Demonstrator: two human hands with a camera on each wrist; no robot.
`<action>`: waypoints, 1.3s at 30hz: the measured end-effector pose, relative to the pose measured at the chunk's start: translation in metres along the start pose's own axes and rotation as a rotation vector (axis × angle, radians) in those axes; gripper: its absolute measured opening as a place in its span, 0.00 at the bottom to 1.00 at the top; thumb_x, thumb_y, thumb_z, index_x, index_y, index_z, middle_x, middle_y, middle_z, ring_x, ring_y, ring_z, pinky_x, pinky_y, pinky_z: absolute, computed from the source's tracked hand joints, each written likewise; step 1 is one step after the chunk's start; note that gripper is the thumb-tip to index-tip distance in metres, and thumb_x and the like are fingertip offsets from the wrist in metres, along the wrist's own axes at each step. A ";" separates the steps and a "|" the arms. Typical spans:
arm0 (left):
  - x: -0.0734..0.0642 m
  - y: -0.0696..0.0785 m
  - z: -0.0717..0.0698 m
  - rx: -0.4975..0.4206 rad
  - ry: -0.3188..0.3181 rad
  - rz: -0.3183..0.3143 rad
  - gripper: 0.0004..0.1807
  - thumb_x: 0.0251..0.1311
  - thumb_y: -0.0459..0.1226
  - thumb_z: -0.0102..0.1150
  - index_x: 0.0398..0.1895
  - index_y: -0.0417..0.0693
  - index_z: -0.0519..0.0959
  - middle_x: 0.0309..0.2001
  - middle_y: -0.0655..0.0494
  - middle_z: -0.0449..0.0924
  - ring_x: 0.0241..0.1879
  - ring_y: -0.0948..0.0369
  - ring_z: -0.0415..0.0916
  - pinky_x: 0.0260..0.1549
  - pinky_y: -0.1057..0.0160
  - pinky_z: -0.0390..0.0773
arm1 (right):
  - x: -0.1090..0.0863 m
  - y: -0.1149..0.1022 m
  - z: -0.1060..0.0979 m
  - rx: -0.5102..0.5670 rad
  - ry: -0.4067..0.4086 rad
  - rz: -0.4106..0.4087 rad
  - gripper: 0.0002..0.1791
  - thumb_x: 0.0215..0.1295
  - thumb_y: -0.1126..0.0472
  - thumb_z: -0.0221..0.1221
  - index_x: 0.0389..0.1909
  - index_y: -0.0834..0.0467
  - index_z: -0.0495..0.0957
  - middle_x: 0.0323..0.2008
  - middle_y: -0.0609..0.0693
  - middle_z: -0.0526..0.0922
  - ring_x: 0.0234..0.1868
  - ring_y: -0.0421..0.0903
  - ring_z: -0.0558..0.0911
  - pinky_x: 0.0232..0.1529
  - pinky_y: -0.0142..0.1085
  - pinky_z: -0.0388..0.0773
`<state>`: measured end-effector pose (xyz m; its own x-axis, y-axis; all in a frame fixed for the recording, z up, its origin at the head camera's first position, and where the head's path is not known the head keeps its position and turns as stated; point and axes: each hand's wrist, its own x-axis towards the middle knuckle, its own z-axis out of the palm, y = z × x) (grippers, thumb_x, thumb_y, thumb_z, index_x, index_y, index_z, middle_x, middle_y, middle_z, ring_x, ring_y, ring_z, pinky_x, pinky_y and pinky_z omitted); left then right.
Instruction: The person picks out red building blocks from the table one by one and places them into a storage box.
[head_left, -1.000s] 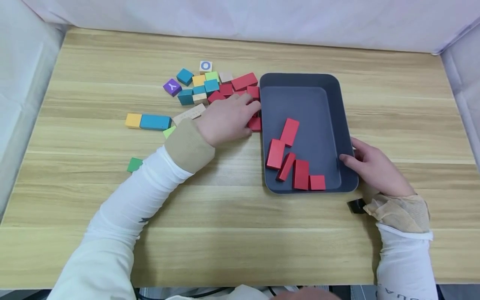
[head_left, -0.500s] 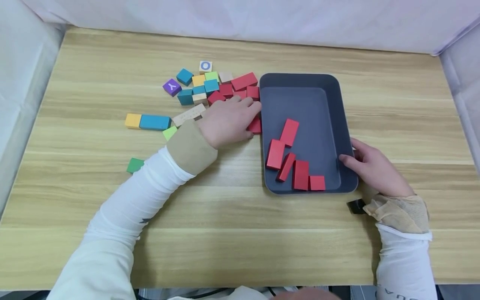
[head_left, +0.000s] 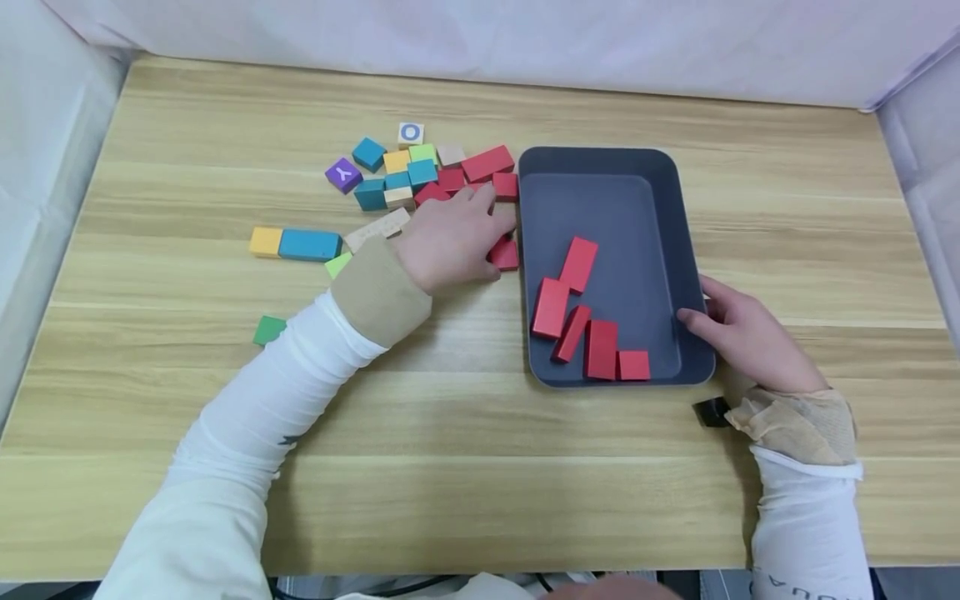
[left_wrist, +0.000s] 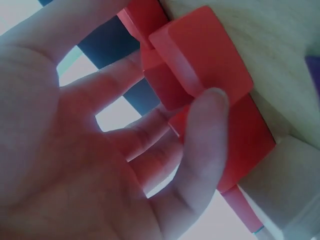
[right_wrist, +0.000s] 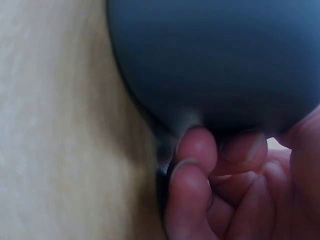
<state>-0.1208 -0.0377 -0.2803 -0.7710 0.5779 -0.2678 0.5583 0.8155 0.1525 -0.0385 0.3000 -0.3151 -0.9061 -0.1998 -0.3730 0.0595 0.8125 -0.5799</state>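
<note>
My left hand (head_left: 453, 240) reaches over the red blocks just left of the dark grey tray (head_left: 600, 161). In the left wrist view its thumb (left_wrist: 207, 130) presses on a red block (left_wrist: 205, 52), while the other fingers curl against the far side of that cluster. Part of the cluster is hidden under the hand in the head view, where one red block (head_left: 504, 255) shows by the thumb. With the thumb over the rim and fingers beneath, my right hand (head_left: 753, 337) grips the tray's right side. Several red blocks (head_left: 551, 308) lie in its near left part.
Left of the red cluster are teal blocks (head_left: 369, 154), a purple letter block (head_left: 343, 175) and a white letter block (head_left: 411, 134). A blue block (head_left: 310, 245), an orange block (head_left: 266, 242) and a green block (head_left: 268, 330) lie farther left. A small black object (head_left: 711, 412) is by my right wrist.
My left fingers have drawn slightly left, away from the tray, and the red block by the thumb has shifted a little with them. The right hand and tray stay nearly still.
</note>
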 end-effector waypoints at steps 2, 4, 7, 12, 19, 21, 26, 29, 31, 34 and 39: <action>-0.001 0.000 0.000 0.005 0.003 0.009 0.35 0.45 0.50 0.63 0.59 0.56 0.65 0.45 0.50 0.64 0.45 0.56 0.62 0.28 0.57 0.71 | 0.000 0.000 0.000 0.001 -0.001 -0.002 0.28 0.64 0.48 0.48 0.65 0.46 0.57 0.40 0.57 0.79 0.33 0.41 0.79 0.32 0.27 0.72; -0.001 0.000 0.000 0.002 0.017 0.022 0.34 0.45 0.49 0.63 0.59 0.55 0.66 0.44 0.51 0.64 0.43 0.57 0.63 0.28 0.58 0.71 | 0.000 0.001 0.000 0.000 0.001 -0.004 0.27 0.64 0.48 0.48 0.64 0.46 0.57 0.40 0.57 0.79 0.34 0.41 0.79 0.32 0.27 0.72; -0.002 -0.002 0.000 -0.010 0.042 0.041 0.29 0.49 0.45 0.61 0.56 0.55 0.66 0.41 0.52 0.64 0.40 0.58 0.64 0.26 0.59 0.71 | 0.001 0.001 0.000 -0.007 0.005 -0.004 0.27 0.64 0.48 0.48 0.64 0.46 0.58 0.39 0.57 0.79 0.34 0.42 0.79 0.32 0.27 0.72; -0.001 -0.003 -0.001 -0.017 0.029 0.047 0.24 0.55 0.39 0.54 0.57 0.56 0.66 0.42 0.53 0.67 0.40 0.58 0.66 0.29 0.59 0.72 | 0.000 0.000 0.000 -0.014 0.001 0.001 0.27 0.64 0.46 0.47 0.63 0.46 0.58 0.39 0.56 0.79 0.34 0.42 0.79 0.33 0.28 0.72; 0.005 -0.002 -0.001 -0.024 0.022 0.031 0.21 0.53 0.40 0.56 0.52 0.57 0.70 0.39 0.56 0.71 0.37 0.61 0.68 0.28 0.60 0.72 | 0.000 0.000 -0.001 -0.002 -0.003 -0.003 0.27 0.64 0.48 0.47 0.63 0.48 0.59 0.40 0.57 0.79 0.34 0.42 0.79 0.33 0.27 0.72; 0.007 -0.002 0.000 -0.037 0.046 0.024 0.19 0.52 0.40 0.57 0.49 0.55 0.71 0.36 0.57 0.70 0.34 0.61 0.68 0.26 0.61 0.72 | 0.000 0.001 -0.001 0.000 -0.009 0.003 0.26 0.64 0.48 0.47 0.63 0.48 0.59 0.40 0.57 0.79 0.34 0.42 0.79 0.33 0.27 0.72; 0.010 0.002 0.005 0.003 0.158 0.002 0.16 0.53 0.41 0.50 0.47 0.50 0.71 0.35 0.54 0.71 0.32 0.60 0.69 0.20 0.59 0.72 | 0.000 0.002 0.000 0.007 0.000 -0.003 0.26 0.65 0.49 0.48 0.63 0.48 0.59 0.40 0.57 0.79 0.34 0.41 0.79 0.33 0.26 0.71; 0.010 0.006 0.007 0.022 0.201 -0.009 0.18 0.53 0.43 0.48 0.48 0.49 0.70 0.40 0.53 0.72 0.35 0.59 0.70 0.22 0.58 0.74 | 0.000 0.003 0.001 0.019 -0.005 -0.004 0.26 0.65 0.50 0.48 0.63 0.48 0.59 0.40 0.58 0.79 0.33 0.40 0.79 0.32 0.27 0.72; 0.010 0.009 0.006 0.003 0.256 -0.009 0.20 0.53 0.44 0.48 0.50 0.49 0.69 0.42 0.53 0.72 0.37 0.59 0.69 0.23 0.58 0.75 | 0.000 0.003 0.001 0.021 -0.005 -0.007 0.26 0.65 0.50 0.48 0.63 0.48 0.59 0.40 0.57 0.79 0.33 0.40 0.80 0.33 0.27 0.72; 0.011 0.014 0.003 -0.053 0.347 0.043 0.22 0.56 0.44 0.48 0.55 0.51 0.68 0.48 0.54 0.71 0.44 0.59 0.69 0.30 0.59 0.77 | 0.001 0.004 0.000 0.013 0.003 -0.012 0.25 0.64 0.49 0.48 0.62 0.47 0.60 0.39 0.56 0.80 0.33 0.41 0.80 0.33 0.26 0.72; 0.019 0.028 0.001 -0.109 0.331 0.195 0.24 0.60 0.43 0.49 0.60 0.52 0.63 0.50 0.56 0.72 0.48 0.60 0.70 0.36 0.62 0.75 | 0.002 0.003 -0.002 0.012 -0.002 -0.010 0.25 0.64 0.48 0.47 0.62 0.47 0.60 0.39 0.55 0.80 0.34 0.42 0.80 0.33 0.27 0.72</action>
<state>-0.1196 -0.0043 -0.2816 -0.7210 0.6865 0.0947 0.6816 0.6779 0.2753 -0.0407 0.3025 -0.3162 -0.9058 -0.2090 -0.3687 0.0556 0.8038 -0.5923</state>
